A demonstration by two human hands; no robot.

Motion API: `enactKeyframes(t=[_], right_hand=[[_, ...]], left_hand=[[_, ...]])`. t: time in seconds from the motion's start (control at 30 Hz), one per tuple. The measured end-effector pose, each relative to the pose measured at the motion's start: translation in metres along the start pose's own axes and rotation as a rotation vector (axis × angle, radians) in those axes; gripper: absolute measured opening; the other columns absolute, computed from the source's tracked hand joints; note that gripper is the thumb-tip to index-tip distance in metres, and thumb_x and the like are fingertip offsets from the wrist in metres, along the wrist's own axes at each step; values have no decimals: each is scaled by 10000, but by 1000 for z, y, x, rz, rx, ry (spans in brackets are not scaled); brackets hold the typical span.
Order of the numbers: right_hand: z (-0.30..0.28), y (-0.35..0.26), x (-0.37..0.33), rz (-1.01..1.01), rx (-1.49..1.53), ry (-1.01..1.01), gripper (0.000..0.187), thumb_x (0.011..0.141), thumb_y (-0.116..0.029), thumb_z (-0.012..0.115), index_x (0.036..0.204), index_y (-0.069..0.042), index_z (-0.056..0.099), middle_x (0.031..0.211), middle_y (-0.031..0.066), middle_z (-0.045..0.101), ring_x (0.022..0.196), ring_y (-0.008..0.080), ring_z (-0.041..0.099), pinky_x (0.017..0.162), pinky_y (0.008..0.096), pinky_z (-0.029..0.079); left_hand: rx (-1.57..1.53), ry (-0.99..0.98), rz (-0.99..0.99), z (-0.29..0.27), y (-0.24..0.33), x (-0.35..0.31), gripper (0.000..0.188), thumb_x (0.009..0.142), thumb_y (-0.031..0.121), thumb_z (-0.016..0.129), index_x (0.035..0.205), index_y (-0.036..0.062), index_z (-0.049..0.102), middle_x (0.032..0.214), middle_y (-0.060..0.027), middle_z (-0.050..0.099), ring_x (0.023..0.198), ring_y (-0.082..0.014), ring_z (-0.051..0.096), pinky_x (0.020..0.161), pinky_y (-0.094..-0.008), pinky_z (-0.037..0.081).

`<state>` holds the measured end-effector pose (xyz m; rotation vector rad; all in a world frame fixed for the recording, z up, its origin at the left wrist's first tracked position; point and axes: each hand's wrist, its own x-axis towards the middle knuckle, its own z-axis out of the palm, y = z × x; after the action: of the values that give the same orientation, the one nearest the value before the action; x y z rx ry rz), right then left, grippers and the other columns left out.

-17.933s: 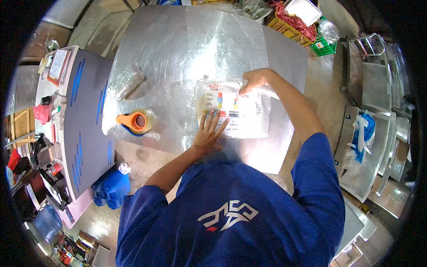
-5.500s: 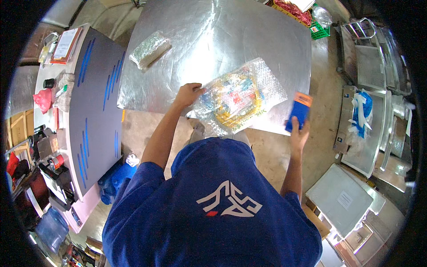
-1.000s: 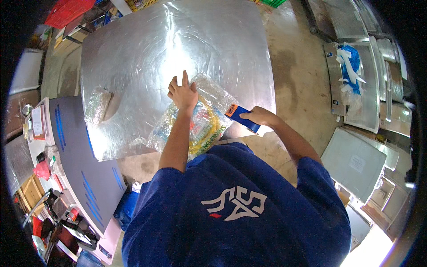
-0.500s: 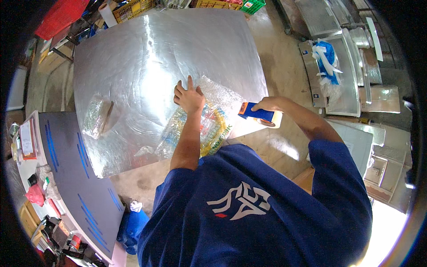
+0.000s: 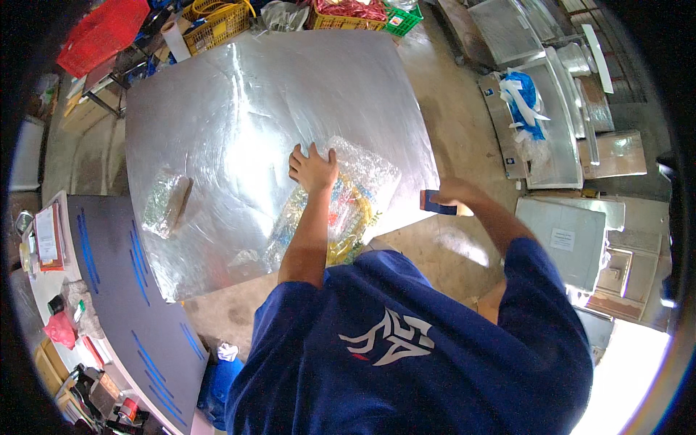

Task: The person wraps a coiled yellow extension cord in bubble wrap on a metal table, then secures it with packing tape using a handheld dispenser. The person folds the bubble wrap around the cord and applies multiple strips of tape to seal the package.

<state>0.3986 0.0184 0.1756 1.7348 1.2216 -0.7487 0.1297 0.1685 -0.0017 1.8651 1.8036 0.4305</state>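
A bubble-wrapped package, with yellow, red and blue showing through the clear wrap, lies at the near edge of a shiny metal-topped table. My left hand rests on its far left part, fingers spread. Off the package's right side, by the table's right corner, my right hand grips a blue-and-orange tool that looks like a tape dispenser. Its underside is hidden, and I cannot make out any tape strip. A second bubble-wrapped bundle sits at the table's left.
A scrap of clear plastic lies near the front edge. Yellow crates, a green crate and a red bin stand beyond the table. To the left is a dark board with blue stripes; cartons line the right.
My right hand has drawn the dispenser away from the package's edge, rightward and toward me, and turned it. My left hand stays on the wrap. The whole view has shifted slightly.
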Motion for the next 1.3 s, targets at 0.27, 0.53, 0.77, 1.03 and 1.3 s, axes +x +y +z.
enactKeyframes(t=[0.27,0.53,0.77,1.03,1.3], right_hand=[[115,0,54,183,758,608,639,941,-532,643,1196,38,507,1045,331,682,974,486,688,842,572,539],[115,-58,76,105,888,1230,631,920,-436,736,1247,62,529,1068,245,690,851,416,686,741,487,546],[101,-163,71,-333,2049,354,612,864,-304,846,1296,60,609,1113,137,728,955,206,697,858,362,562],[1,-121,5,-776,2012,487,519,834,-80,851,1294,13,630,1180,83,713,1083,179,649,980,353,507],[-30,-94,-18,-1010,1384,1234,388,777,-49,834,1120,-24,654,1214,108,668,1146,254,631,1011,370,494]], left_hand=[[-143,-448,14,-36,5,25,836,752,424,847,1415,13,547,1374,-221,585,1249,-366,600,1034,-464,513],[-274,-770,21,-76,-17,49,624,794,356,876,1240,-28,669,1095,-132,741,960,-229,705,844,-368,545],[-663,-611,2,-92,-35,35,362,871,231,820,1122,-5,708,996,-45,725,881,-130,641,803,-324,513],[-877,-336,137,-190,9,-5,230,881,127,796,1054,1,712,949,-19,715,859,-85,616,775,-282,503],[-775,-351,379,-256,7,-46,440,840,106,803,1266,54,710,1221,-104,732,1157,-200,661,1013,-362,512]])
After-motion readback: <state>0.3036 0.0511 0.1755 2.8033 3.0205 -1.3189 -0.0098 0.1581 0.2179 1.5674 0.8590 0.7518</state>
